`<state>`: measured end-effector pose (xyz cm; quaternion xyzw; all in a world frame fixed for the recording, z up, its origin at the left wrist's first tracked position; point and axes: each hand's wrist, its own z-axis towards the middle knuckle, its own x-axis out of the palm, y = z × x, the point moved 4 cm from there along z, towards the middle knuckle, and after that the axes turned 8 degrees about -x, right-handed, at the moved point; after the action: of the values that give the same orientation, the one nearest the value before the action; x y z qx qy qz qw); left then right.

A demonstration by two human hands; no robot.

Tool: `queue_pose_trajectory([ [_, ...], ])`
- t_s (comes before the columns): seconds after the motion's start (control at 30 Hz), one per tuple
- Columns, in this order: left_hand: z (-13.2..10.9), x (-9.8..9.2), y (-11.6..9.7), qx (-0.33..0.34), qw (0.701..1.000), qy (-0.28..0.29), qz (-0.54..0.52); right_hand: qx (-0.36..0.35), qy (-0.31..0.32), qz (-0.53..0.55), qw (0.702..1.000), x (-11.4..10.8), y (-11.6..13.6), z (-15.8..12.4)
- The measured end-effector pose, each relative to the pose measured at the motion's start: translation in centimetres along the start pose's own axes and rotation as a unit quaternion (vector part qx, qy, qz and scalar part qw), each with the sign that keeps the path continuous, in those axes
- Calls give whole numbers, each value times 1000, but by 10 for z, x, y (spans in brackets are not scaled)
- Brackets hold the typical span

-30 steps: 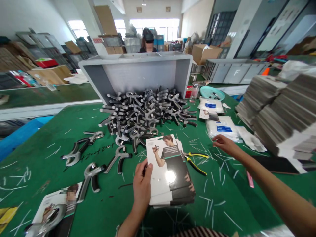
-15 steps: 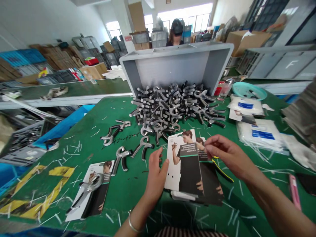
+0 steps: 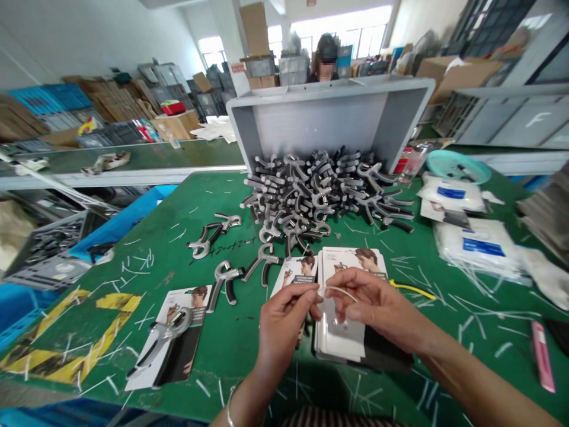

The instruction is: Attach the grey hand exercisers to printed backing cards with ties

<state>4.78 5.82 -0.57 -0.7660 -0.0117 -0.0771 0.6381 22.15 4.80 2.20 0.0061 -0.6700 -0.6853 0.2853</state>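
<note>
A thin white cable tie (image 3: 343,290) spans my two hands. My left hand (image 3: 288,314) pinches one end between thumb and fingertips. The fingers of my right hand (image 3: 364,302) are closed on its other part. Beneath my right hand lies a stack of printed backing cards (image 3: 340,344), partly covered. Left of the stack, a single card (image 3: 288,270) lies partly hidden under my left hand. Another card (image 3: 166,332) at the left carries a grey and black hand grip strengthener (image 3: 164,335). More loose grips (image 3: 224,281) lie between that card and the pile.
A grey crate (image 3: 315,124) lies on its side, spilling a heap of hand grips (image 3: 320,196). At right are bags of cable ties (image 3: 475,249), a turquoise plate (image 3: 457,166), a yellow-handled tool (image 3: 413,289) and a pink cutter (image 3: 542,356). Someone stands behind the crate.
The top card has moved off the stack to the left. My hands have come together over the cards, and a cable tie now shows between them.
</note>
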Motion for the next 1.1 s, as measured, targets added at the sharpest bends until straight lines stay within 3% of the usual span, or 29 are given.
queue_pose_trajectory([
  [0.1, -6, 3, 0, 18, 1000, -19, -3, -17, 9, 38, 999, 13, -13, 0],
  [0.17, -13, 7, -2, 40, 999, -21, 5, -33, -31, 11, 999, 14, -16, 1],
  [0.3, -13, 3, 4, 67, 995, 57, 56, -66, -141, -88, 984, -1, -16, 3],
  [0.37, 1, -21, 15, 63, 992, 20, 105, -62, -168, -90, 980, -9, -19, 2],
  [0.43, 20, -58, 31, 40, 978, -101, 178, -39, -189, -59, 979, -16, -25, 2],
  [0.47, 29, -74, 42, 7, 961, -131, 244, -25, -196, -34, 980, -18, -28, 1],
  [0.53, 43, -97, 61, -26, 948, -144, 283, -1, -199, 20, 980, -20, -34, 2],
  [0.6, 51, -104, 76, -47, 945, -139, 293, 11, -198, 60, 978, -20, -37, 4],
  [0.73, 59, -87, 89, -95, 954, -99, 265, 16, -202, 96, 975, -21, -38, 6],
  [0.9, 77, -55, 85, -118, 963, -23, 241, 12, -206, 109, 972, -23, -39, 6],
  [1.0, 76, -38, 75, -90, 963, -5, 255, 7, -194, 108, 975, -23, -41, 6],
  [1.1, 53, -29, 64, -24, 957, 11, 289, 6, -185, 111, 976, -22, -41, 5],
])
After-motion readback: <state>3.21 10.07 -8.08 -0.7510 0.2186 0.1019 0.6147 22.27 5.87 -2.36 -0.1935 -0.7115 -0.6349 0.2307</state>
